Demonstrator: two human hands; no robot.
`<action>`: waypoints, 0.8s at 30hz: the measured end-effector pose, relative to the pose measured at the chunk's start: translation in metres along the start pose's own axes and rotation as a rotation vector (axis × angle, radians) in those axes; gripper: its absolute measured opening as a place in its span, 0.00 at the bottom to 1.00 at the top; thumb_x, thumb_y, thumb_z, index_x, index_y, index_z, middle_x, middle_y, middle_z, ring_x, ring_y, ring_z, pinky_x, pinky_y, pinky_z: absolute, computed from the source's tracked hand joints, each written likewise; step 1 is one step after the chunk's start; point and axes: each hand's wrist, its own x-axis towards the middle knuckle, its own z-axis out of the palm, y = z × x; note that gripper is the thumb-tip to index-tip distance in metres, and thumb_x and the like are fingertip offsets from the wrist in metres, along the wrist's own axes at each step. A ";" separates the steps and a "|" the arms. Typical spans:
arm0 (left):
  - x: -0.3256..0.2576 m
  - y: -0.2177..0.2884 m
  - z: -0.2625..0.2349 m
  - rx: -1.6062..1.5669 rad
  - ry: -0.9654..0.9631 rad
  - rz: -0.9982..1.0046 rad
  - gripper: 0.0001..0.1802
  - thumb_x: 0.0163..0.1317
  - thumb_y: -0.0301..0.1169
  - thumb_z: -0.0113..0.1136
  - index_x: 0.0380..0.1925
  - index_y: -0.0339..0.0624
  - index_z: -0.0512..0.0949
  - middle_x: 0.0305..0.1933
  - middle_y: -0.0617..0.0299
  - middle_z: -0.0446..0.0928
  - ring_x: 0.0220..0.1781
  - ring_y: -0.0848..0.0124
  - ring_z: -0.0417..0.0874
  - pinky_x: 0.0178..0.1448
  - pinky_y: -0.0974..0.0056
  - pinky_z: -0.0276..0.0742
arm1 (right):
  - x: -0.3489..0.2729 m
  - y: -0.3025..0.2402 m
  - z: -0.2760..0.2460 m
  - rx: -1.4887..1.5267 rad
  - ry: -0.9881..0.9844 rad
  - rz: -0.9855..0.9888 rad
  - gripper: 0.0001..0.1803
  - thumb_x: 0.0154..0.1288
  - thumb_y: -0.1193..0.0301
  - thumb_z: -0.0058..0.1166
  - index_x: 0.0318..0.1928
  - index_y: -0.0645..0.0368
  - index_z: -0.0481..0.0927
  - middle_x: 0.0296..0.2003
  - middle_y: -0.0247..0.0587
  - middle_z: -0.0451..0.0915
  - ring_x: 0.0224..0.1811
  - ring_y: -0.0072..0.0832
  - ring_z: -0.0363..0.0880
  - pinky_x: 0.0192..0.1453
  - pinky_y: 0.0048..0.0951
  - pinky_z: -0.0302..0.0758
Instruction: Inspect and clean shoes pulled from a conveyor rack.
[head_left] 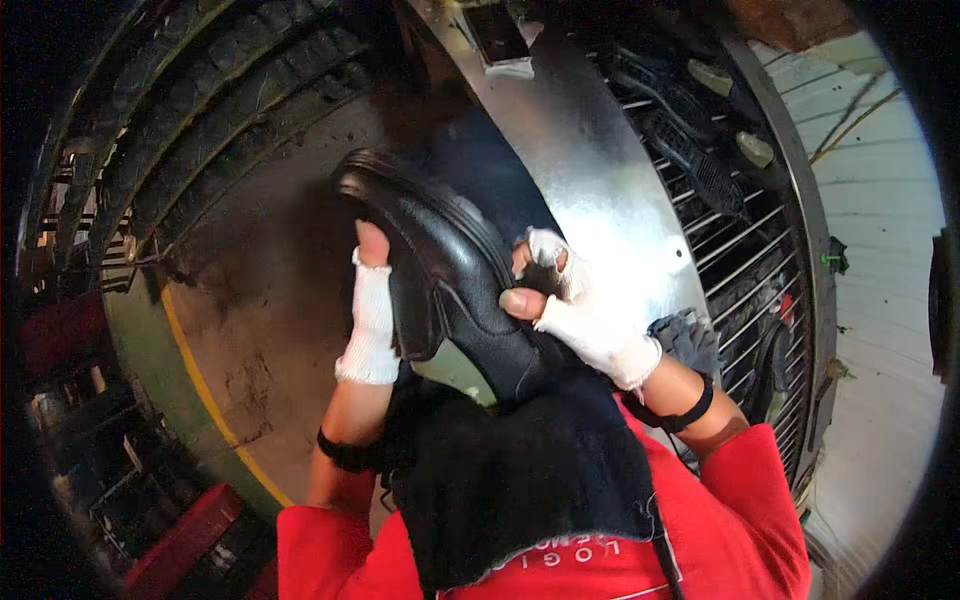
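A black leather shoe (450,235) is held up in front of me, its toe toward the upper left and its thick ridged sole edge facing right. A pale green last (455,370) shows in its opening. My left hand (372,310), in a white fingerless glove, grips the shoe's left side; the thumb lies on the upper and the other fingers are hidden behind it. On the sole side, my right hand (590,310) wears a similar glove. Its fingers are curled, and the thumb presses the shoe near the sole edge. Black cloth (520,480) covers my lap below the heel.
To the right runs a curved shiny metal ledge (600,190) with a dark flat device (497,35) at its far end. Beyond it, a barred rack (740,250) carries dark soles (690,160) and shoes. Tiered dark racks (230,90) stand at the left, beside a yellow floor line (205,390).
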 end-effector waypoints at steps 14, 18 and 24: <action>-0.032 0.025 0.052 0.856 0.309 0.460 0.47 0.68 0.57 0.64 0.72 0.33 0.62 0.64 0.54 0.75 0.64 0.66 0.77 0.68 0.61 0.72 | 0.038 -0.013 0.033 0.147 0.158 -0.373 0.40 0.70 0.54 0.62 0.74 0.62 0.64 0.60 0.45 0.79 0.60 0.33 0.80 0.67 0.31 0.71; 0.006 0.065 0.057 0.906 -0.115 0.636 0.49 0.72 0.65 0.48 0.74 0.30 0.62 0.75 0.53 0.67 0.74 0.65 0.69 0.78 0.61 0.58 | 0.056 -0.006 0.024 0.964 -0.055 0.350 0.37 0.77 0.44 0.50 0.72 0.59 0.68 0.62 0.43 0.78 0.59 0.26 0.81 0.64 0.31 0.77; 0.046 0.058 0.039 0.635 -0.198 0.448 0.37 0.76 0.47 0.54 0.75 0.35 0.59 0.68 0.53 0.73 0.69 0.66 0.75 0.71 0.64 0.72 | 0.053 0.001 0.018 1.093 -0.145 0.428 0.28 0.78 0.48 0.51 0.61 0.59 0.77 0.48 0.36 0.84 0.45 0.22 0.85 0.52 0.25 0.83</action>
